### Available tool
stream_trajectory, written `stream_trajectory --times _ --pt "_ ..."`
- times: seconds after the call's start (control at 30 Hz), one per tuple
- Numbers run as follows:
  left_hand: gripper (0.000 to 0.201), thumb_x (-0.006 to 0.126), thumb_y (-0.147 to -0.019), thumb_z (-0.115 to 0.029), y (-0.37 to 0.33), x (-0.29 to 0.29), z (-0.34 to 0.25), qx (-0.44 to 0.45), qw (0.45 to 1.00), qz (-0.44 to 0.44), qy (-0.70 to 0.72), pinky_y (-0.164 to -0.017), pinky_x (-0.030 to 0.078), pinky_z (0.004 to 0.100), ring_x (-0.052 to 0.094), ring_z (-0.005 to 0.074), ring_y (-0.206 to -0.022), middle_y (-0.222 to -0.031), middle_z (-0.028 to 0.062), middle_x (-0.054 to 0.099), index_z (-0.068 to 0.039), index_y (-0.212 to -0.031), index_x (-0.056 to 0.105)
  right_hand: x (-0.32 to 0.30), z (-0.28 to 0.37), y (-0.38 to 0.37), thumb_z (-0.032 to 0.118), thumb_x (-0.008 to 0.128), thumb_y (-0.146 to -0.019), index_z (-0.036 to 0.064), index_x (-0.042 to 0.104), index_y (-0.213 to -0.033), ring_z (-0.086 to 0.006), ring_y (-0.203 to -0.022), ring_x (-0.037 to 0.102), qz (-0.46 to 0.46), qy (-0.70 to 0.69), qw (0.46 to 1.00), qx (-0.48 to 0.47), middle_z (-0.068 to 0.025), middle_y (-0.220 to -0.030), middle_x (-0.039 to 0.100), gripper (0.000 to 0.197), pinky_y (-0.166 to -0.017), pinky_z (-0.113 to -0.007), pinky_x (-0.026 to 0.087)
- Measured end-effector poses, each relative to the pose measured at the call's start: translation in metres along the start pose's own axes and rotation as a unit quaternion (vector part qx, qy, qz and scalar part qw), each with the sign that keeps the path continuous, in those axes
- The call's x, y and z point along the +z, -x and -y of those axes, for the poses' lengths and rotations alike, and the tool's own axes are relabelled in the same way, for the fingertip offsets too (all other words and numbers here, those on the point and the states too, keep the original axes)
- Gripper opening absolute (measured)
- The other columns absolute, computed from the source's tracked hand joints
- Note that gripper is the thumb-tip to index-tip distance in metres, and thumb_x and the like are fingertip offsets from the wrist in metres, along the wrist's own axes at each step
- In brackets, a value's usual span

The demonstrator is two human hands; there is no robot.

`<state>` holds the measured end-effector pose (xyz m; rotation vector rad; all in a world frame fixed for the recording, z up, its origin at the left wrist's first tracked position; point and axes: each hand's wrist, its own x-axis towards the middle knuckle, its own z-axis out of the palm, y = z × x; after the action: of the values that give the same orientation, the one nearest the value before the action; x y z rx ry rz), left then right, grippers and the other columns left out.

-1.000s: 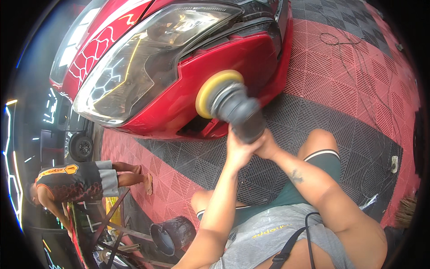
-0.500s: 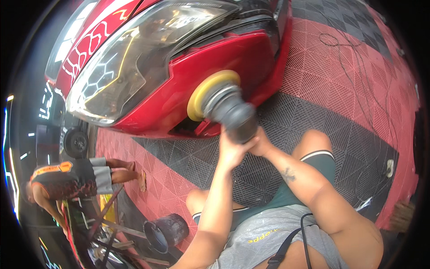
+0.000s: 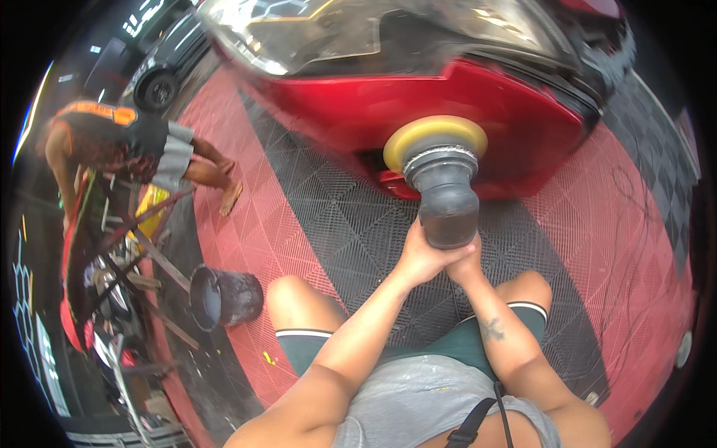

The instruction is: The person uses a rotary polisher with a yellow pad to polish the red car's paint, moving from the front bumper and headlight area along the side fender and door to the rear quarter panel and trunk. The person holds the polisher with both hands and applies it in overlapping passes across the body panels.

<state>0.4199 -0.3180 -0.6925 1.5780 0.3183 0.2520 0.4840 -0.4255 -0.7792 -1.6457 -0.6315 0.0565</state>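
A dark grey power polisher [image 3: 449, 205] with a round yellow pad [image 3: 399, 149] is held out in front of me. My left hand [image 3: 426, 257] wraps the near end of its body from the left. My right hand [image 3: 467, 266] closes round it from the right, the two hands meeting under the tool. The pad faces the red bumper [image 3: 336, 101] of a vehicle and looks pressed to it, though the contact edge is hidden. Above the bumper is a clear headlight [image 3: 314, 37]. Fingers on the far side of the polisher are hidden.
At the left another person [image 3: 123, 142] bends over a red part on a wooden stand [image 3: 160, 257]. A black bucket [image 3: 237, 297] stands near my left knee. Red and black floor tiles [image 3: 261, 216] lie below, a thin cable [image 3: 635, 224] at right. A dark car [image 3: 168, 63] stands behind.
The view has swung, so the bumper and headlight sit further right and the other person higher. The polisher now points more straight ahead, still in both hands.
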Motion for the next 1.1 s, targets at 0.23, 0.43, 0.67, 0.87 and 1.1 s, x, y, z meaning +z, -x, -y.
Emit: stream_trajectory --times 0.23,0.43,0.67,0.87,1.1 --pt "0.091 0.098 -0.074 -0.010 0.020 -0.077 -0.005 0.006 0.991 0.021 0.130 -0.120 0.048 0.0432 0.060 0.0244 -0.139 -0.146 0.0120 0.064 -0.002 -0.153 0.053 0.025 0.083 -0.014 0.018 0.090 -0.068 0.0093 0.057 -0.140 -0.0411 -0.103 0.066 0.044 0.196 0.977 -0.073 -0.0170 -0.113 0.064 0.080 -0.086 -0.051 0.056" --pt "0.082 0.091 -0.079 -0.020 0.007 -0.144 -0.003 0.109 0.923 0.104 0.355 -0.117 0.052 0.0481 0.061 0.0318 -0.138 -0.145 0.0200 0.062 0.000 -0.149 0.054 0.043 0.111 -0.018 0.028 0.100 -0.065 0.0102 0.051 -0.156 -0.0375 -0.117 0.069 0.161 0.093 0.979 -0.083 -0.0193 -0.129 0.066 0.106 -0.101 -0.048 0.056" --pt "0.085 0.090 -0.083 -0.030 -0.014 -0.241 -0.048 0.066 0.894 0.185 0.404 -0.113 0.056 0.0519 0.065 0.0360 -0.133 -0.139 0.0214 0.063 0.002 -0.150 0.049 0.137 0.159 0.000 0.029 0.098 -0.078 0.0071 0.024 -0.171 -0.0407 -0.144 0.059 0.126 0.083 0.988 -0.019 -0.0267 -0.158 0.055 0.121 -0.118 -0.050 0.049" --pt "0.077 0.087 -0.088 -0.035 -0.039 -0.299 -0.087 0.050 0.868 0.186 0.459 -0.107 0.060 0.0504 0.072 0.0352 -0.123 -0.133 0.0231 0.067 0.007 -0.144 0.054 0.200 0.232 -0.032 0.029 0.093 -0.084 0.0090 0.025 -0.172 -0.0388 -0.143 0.061 0.089 0.081 0.992 0.042 -0.0252 -0.160 0.055 0.113 -0.118 -0.047 0.049" --pt "0.064 0.081 -0.090 -0.027 -0.079 -0.343 -0.113 0.054 0.816 0.193 0.542 -0.101 0.064 0.0488 0.073 0.0336 -0.117 -0.127 0.0207 0.069 0.006 -0.138 0.057 0.245 0.260 -0.086 0.027 0.092 -0.085 0.0138 0.026 -0.172 -0.0405 -0.145 0.059 0.077 0.107 0.991 0.010 -0.0231 -0.163 0.053 0.110 -0.119 -0.048 0.048"
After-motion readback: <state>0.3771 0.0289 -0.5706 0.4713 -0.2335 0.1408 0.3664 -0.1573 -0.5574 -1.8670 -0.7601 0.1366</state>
